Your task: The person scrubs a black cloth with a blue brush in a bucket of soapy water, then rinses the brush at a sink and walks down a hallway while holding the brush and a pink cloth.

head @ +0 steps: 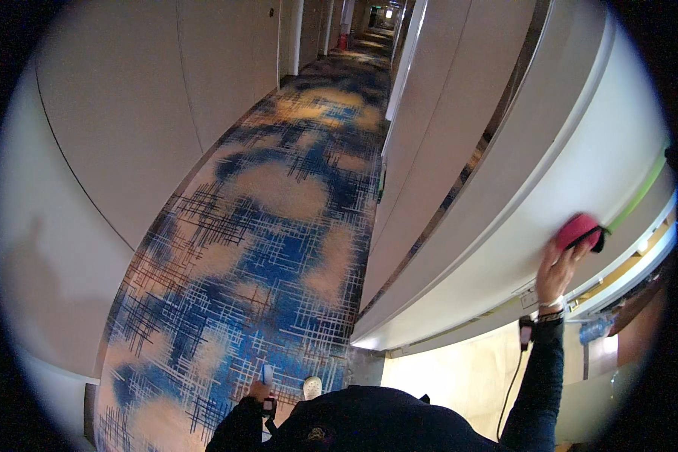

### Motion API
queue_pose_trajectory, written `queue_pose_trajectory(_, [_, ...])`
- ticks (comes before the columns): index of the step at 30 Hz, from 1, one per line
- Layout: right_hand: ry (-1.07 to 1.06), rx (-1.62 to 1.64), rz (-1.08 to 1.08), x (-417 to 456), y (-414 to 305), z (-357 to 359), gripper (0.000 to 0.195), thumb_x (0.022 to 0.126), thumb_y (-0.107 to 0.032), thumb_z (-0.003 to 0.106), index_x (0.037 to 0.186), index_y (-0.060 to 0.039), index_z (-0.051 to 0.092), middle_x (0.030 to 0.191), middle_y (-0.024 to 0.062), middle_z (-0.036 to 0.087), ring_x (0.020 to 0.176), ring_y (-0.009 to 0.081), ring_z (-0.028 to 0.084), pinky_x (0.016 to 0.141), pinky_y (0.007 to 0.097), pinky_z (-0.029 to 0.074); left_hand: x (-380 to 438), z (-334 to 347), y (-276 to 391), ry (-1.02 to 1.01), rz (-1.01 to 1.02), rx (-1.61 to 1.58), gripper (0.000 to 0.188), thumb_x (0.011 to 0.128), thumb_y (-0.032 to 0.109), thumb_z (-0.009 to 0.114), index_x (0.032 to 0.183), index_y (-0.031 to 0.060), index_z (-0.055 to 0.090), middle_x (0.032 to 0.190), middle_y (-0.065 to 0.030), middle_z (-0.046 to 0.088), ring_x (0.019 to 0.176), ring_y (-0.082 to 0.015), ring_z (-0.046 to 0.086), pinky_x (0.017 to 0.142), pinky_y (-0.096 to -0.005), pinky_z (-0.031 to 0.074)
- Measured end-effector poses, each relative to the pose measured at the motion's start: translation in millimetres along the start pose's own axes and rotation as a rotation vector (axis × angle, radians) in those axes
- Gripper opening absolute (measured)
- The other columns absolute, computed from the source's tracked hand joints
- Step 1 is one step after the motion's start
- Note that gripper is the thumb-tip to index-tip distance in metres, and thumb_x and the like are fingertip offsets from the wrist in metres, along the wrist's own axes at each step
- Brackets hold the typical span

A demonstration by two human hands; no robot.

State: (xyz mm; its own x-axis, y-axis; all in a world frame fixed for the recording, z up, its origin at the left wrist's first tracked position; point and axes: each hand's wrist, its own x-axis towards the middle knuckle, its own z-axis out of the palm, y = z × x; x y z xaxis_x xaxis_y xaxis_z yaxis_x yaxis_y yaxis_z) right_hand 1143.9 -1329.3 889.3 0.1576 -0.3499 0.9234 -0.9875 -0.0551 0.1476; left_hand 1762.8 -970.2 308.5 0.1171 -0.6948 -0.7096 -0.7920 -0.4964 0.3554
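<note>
My right hand (556, 274) is raised at the right, its fingers around a pink pad or cloth (581, 230) with a black strap or edge. The pink thing lies against the white door frame or door edge (520, 226), beside a green strip (638, 195) that runs up it. At the lower middle my left hand (260, 390) hangs low over the carpet, closed on a small light-blue and white object (267, 374) whose kind I cannot tell. Both wrists bear dark devices, and a cable runs along the right sleeve.
A long corridor with blue and beige patterned carpet (282, 192) stretches ahead between panelled walls. A red object (343, 42) stands far down on the left. Beside my right arm a doorway opens onto a bright floor (446, 367). A clear bluish bottle (596, 330) shows at the right.
</note>
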Motion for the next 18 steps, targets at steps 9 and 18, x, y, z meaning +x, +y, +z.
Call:
queue_pose_trajectory(9, [0.172, 0.215, 0.231, 73.4, -30.6, -14.8, 0.057, 0.099, -0.036, 0.043, 0.134, 0.0077, 0.037, 0.148, 0.0372, 0.013, 0.137, 0.0501, 0.017, 0.113, 0.0495, 0.016, -16.0, -3.0, -27.4, -0.027, 0.215, 0.338, 0.033, 0.095, 0.028, 0.051, 0.069, 0.0076, 0.053, 0.070, -0.0102, 0.058, 0.058, -0.0253, 0.054, 0.053, -0.0426, 0.046])
queue_pose_trajectory(18, [-0.144, 0.045, 0.241, -112.3, -71.3, 34.0, 0.063, 0.096, -0.031, 0.052, 0.138, 0.0089, 0.025, 0.143, 0.0444, 0.011, 0.134, 0.0579, 0.016, 0.111, 0.0584, 0.019, 0.9, -17.0, -32.7, 0.056, 0.333, 0.612, 0.032, 0.095, 0.028, 0.051, 0.069, 0.0102, 0.056, 0.064, -0.0095, 0.054, 0.054, -0.0232, 0.048, 0.051, -0.0404, 0.043])
